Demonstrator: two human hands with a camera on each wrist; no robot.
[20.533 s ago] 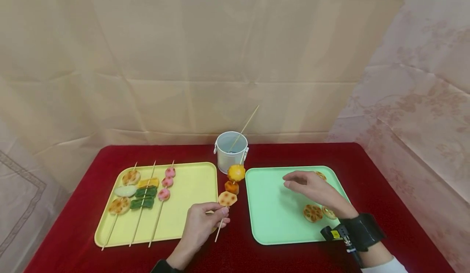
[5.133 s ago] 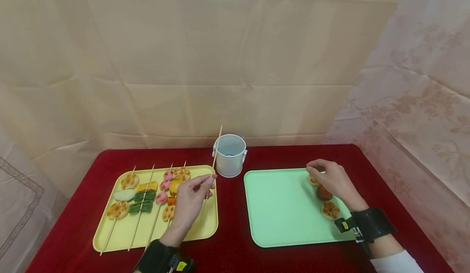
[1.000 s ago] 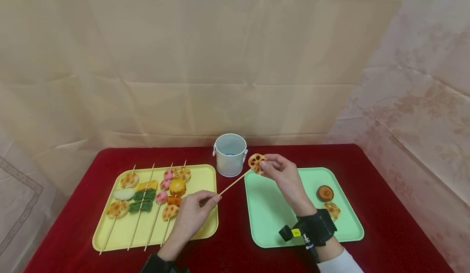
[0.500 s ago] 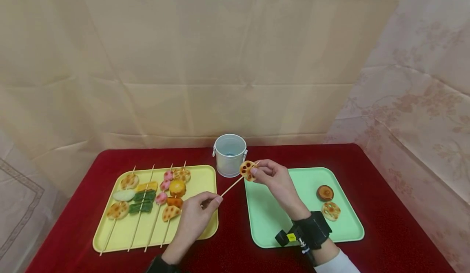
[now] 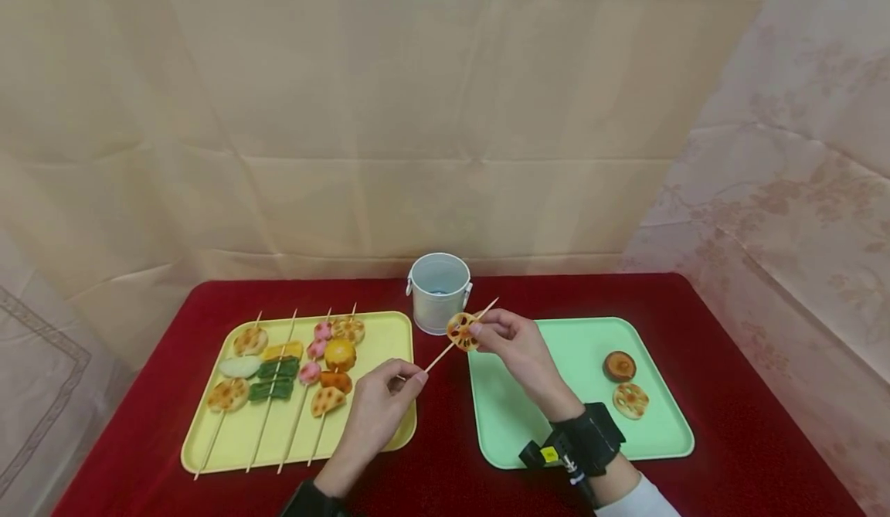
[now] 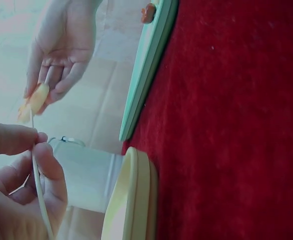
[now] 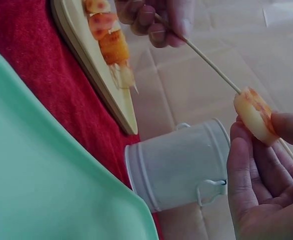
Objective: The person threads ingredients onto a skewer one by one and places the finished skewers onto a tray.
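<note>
My left hand (image 5: 385, 403) pinches a thin wooden skewer (image 5: 439, 358) between thumb and fingers, its point slanting up to the right. A lotus root slice (image 5: 462, 331) is threaded on the skewer, and the tip sticks out past it. My right hand (image 5: 518, 351) pinches that slice by its edge; in the right wrist view the thumb lies on one face of the slice (image 7: 254, 116) and fingers behind it. On the green tray (image 5: 511, 432) lie a round brown mushroom cap (image 5: 619, 365) and another lotus root slice (image 5: 630, 400).
A yellow tray (image 5: 389, 324) at left bears several loaded skewers, with green pepper pieces (image 5: 274, 378), pink balls (image 5: 310, 372) and a yellow corn piece (image 5: 340, 355). A white metal bucket (image 5: 439, 301) stands behind, between the trays, on the red cloth (image 5: 445, 471).
Over the last second the lotus root slice has slid down the skewer toward my left hand, and the tip now shows beyond it. Earlier, a loaded skewer was laid on the yellow tray.
</note>
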